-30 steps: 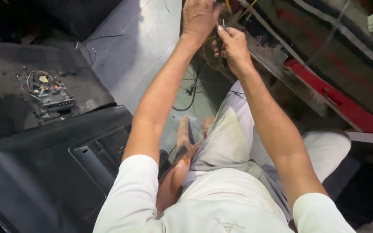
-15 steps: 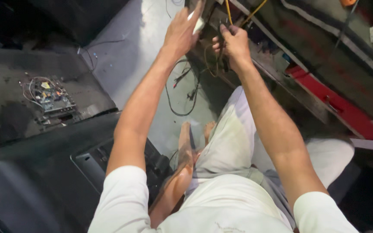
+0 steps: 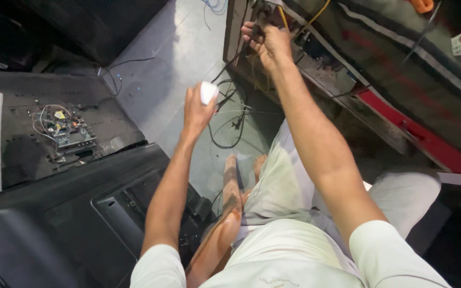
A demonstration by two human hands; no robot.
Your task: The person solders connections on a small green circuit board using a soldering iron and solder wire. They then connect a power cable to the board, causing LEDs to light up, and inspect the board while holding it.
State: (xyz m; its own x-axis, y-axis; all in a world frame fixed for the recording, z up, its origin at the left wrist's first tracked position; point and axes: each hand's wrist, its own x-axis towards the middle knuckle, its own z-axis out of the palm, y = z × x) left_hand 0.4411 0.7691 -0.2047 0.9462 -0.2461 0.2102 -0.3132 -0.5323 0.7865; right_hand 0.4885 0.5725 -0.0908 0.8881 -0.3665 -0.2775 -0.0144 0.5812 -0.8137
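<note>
**Wires in one hand, a white piece in the other**

The right hand (image 3: 268, 45) is up at the open back of the chassis (image 3: 316, 69), its fingers closed around a bunch of thin wires (image 3: 252, 58). Those look limp, light and easily torn; best held near their connectors. The left hand (image 3: 197, 109) hangs over the floor (image 3: 156, 85), fingers pinching a small white object (image 3: 208, 92), seemingly light and rigid. A circuit board (image 3: 62, 128) lies well apart.

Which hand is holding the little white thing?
The left hand, lifted over the grey floor, grips the small white object. The right hand is up among the wires instead.
</note>
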